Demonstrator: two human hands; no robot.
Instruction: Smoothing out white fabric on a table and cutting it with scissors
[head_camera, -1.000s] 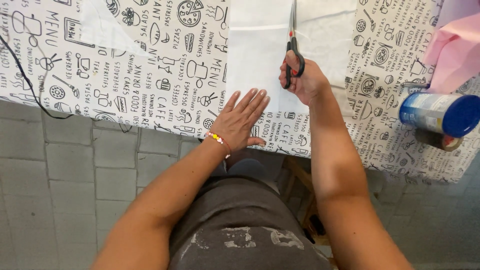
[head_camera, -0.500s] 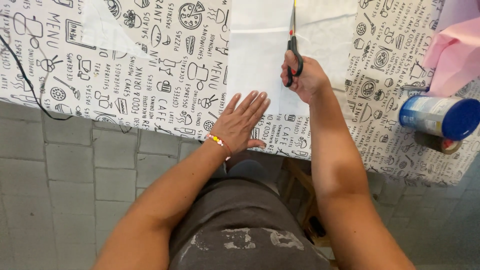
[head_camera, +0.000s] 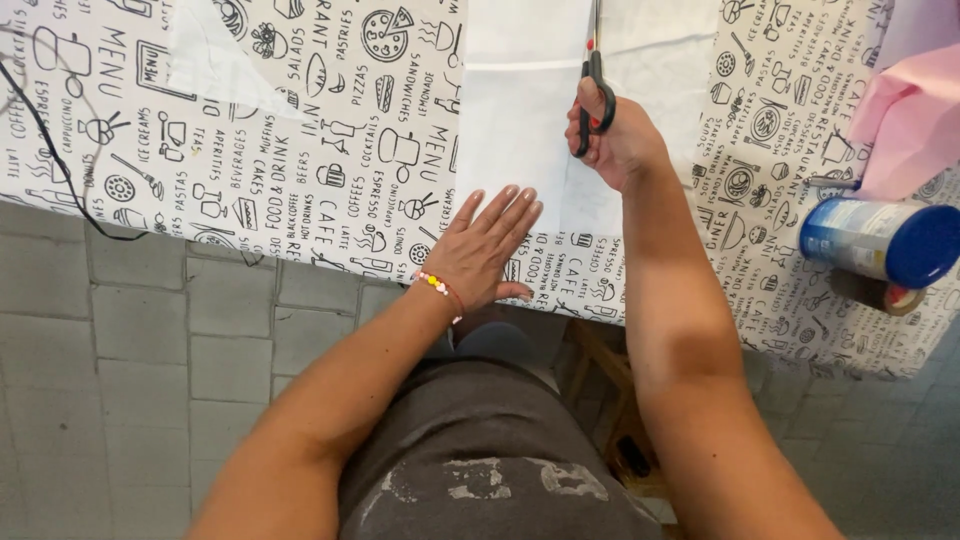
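Right hand (head_camera: 618, 140) grips black-handled scissors (head_camera: 592, 85), fingers through the loops, blades pointing toward 12 o'clock along the white sheet (head_camera: 520, 130). Blade opening: cannot tell, since the tips run off the top edge. Left hand (head_camera: 485, 250) lies flat and open, fingers spread, pressing the sheet's near corner; nothing held.

Largest to smallest:
- Table (head_camera: 250, 150) under a printed black-and-white cloth, spanning the upper frame.
- White sheet at 12 o'clock, flat on the cloth, between the two hands.
- Pink sheet (head_camera: 915, 120) at 2 o'clock, edge lifted.
- Blue-capped can (head_camera: 880, 240) on its side at 3 o'clock.
- Black cable (head_camera: 50, 160) at 9 o'clock.
- Bead bracelet (head_camera: 435, 285) on the left wrist.

Handling judgement: sheet looks thin, light, limp and easily creased or torn; likely slides on the cloth. Best held flat by palm pressure beside the cut line.
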